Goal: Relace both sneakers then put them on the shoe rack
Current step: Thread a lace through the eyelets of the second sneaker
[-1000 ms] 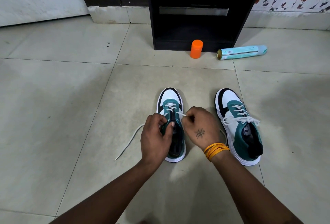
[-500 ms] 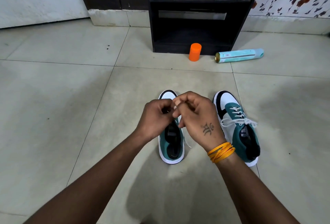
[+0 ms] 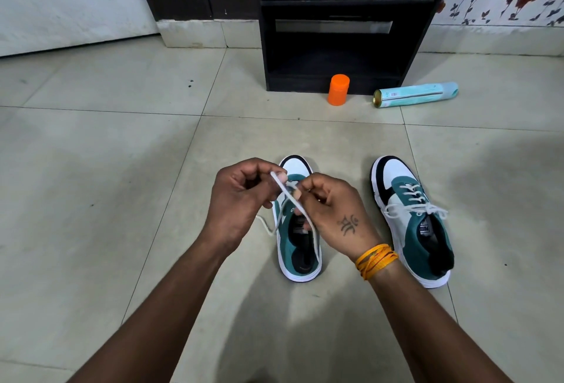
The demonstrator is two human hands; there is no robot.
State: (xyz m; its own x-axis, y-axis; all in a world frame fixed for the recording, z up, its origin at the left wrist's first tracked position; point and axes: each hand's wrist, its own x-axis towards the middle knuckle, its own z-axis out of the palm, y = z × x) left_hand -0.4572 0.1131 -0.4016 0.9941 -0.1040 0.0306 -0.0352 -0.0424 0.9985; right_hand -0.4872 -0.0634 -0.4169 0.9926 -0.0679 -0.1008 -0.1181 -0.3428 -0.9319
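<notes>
The rack (image 3: 341, 47) stands dark against the wall, straight ahead of both sneakers and well apart from them; an orange cap (image 3: 338, 89) and a lying can (image 3: 415, 95) sit on the floor just before its foot. The right sneaker (image 3: 412, 221) lies laced and tied, toe towards the rack. The left sneaker (image 3: 297, 230) lies parallel to it, toe the same way, its long axis running from the person to the rack, and it is only partly laced near the toe. Both hands hover directly over its front half. The left hand (image 3: 238, 199) pinches the white lace (image 3: 287, 195) high, at its upper end; the right hand (image 3: 332, 205) pinches it lower, close by, fingers curled. From the grips the lace runs down and back to the eyelets below, one loose tail trailing left onto the floor. The next eyelet likely lies just under the right hand, the nearer one.
</notes>
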